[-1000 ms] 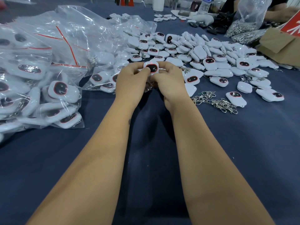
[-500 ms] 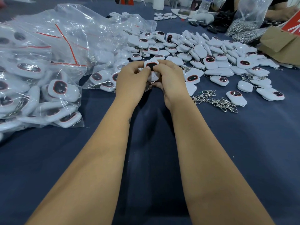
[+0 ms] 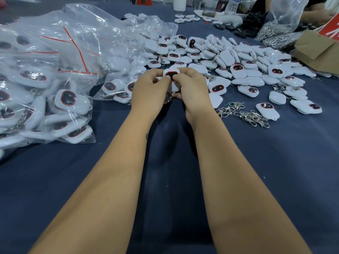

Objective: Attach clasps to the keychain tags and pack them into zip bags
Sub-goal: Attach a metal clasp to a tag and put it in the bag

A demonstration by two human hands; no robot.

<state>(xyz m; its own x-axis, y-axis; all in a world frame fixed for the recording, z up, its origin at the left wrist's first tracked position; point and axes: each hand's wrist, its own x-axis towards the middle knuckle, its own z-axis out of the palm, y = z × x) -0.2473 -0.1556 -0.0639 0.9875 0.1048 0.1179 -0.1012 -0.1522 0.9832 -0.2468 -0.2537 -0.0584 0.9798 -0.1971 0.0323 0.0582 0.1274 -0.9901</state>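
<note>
Since a second ago the right hand (image 3: 190, 87) has slid its thumb over the tag (image 3: 171, 74), and the left hand (image 3: 149, 88) pinches it too, above the tabletop (image 3: 174, 180) centre. This looks like clasp fitting; next, bagging it needs a zip bag (image 3: 117, 83) from the left.

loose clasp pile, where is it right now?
Head view, right of centre: the loose clasps lie on the blue cloth just right of the right hand, beside a single white tag.
</note>
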